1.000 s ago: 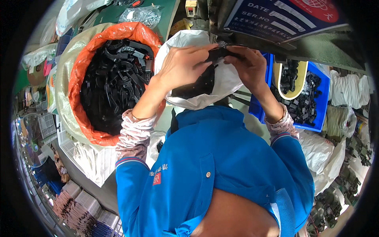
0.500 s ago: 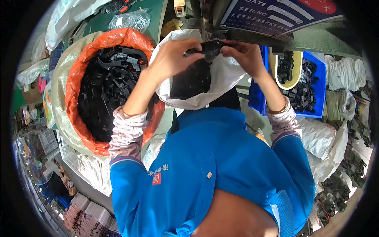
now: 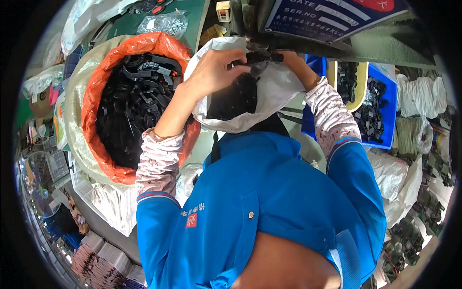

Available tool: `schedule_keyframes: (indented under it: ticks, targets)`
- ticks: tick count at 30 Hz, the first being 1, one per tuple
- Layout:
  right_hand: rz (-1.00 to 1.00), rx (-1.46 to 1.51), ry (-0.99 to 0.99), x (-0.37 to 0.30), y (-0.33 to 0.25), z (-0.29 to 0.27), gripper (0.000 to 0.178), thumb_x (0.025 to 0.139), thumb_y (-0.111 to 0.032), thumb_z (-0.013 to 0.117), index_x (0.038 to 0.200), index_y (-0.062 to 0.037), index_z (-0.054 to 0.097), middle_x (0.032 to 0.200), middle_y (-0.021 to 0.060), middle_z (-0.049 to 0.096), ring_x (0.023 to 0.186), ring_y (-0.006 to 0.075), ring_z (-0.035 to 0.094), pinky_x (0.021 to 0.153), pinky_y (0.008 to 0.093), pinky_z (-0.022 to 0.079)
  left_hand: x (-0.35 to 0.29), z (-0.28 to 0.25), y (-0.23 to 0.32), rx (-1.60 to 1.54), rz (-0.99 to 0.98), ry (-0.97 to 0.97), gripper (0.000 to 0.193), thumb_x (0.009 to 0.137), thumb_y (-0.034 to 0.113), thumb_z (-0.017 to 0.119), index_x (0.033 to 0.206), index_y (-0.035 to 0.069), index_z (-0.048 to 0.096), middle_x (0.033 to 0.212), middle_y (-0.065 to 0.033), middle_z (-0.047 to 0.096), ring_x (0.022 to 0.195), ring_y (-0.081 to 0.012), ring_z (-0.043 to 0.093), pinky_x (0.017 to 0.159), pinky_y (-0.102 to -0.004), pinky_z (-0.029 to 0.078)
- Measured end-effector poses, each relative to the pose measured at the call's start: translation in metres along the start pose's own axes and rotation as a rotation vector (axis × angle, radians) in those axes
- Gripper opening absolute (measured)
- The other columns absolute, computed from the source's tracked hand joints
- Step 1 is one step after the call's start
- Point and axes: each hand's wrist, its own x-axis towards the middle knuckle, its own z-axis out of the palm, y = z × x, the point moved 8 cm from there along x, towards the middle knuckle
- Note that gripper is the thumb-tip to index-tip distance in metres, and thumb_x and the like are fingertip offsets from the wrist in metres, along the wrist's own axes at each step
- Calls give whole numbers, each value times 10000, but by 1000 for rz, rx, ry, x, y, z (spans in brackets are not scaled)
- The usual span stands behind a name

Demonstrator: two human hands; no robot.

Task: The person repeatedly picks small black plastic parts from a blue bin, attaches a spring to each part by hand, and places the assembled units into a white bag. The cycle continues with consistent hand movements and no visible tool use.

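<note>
My left hand [image 3: 215,69] grips one end of a dark plastic part [image 3: 238,62] between thumb and fingers, above an open white sack [image 3: 224,126]. The far end of the part meets the dark metal of a machine [image 3: 263,56], and I cannot tell exactly where one stops. Just right of that spot is my right hand [image 3: 294,66], reaching up to the machine's edge with its fingers hidden. Dark pieces [image 3: 233,98] fill the shadowed inside of the sack. To the left, an orange-lined sack [image 3: 91,120] holds many black curved plastic parts [image 3: 139,98].
At right, a blue bin [image 3: 390,113] holds small black parts, with a cream tray [image 3: 362,86] of more parts in it. A machine plate [image 3: 332,19] overhangs the work spot. Clear bagged screws [image 3: 166,25] lie on the green table [image 3: 192,14] at the back left.
My right hand has moved up and farther in, so its fingers no longer show. My left hand keeps its grip on the dark part almost in place.
</note>
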Motion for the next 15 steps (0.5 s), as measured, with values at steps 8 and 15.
schedule_keyframes:
  ticks: [8,15]
  targets:
    - [-43,-153,11,16,55,34,477,804,-310,672,1231,-104,629,1175,247,636,1134,413,585,964,489,472,-41,13,26,90,362,467,210,775,140,763,922,61,635,1003,-141,684,818,-349,663,678,-387,540]
    - [10,72,39,22,62,27,418,871,-352,560,1251,-183,606,1103,228,671,1018,427,643,885,506,505,-131,6,-71,93,-190,553,325,832,128,712,1144,67,644,1063,-151,692,920,-291,691,810,-370,538]
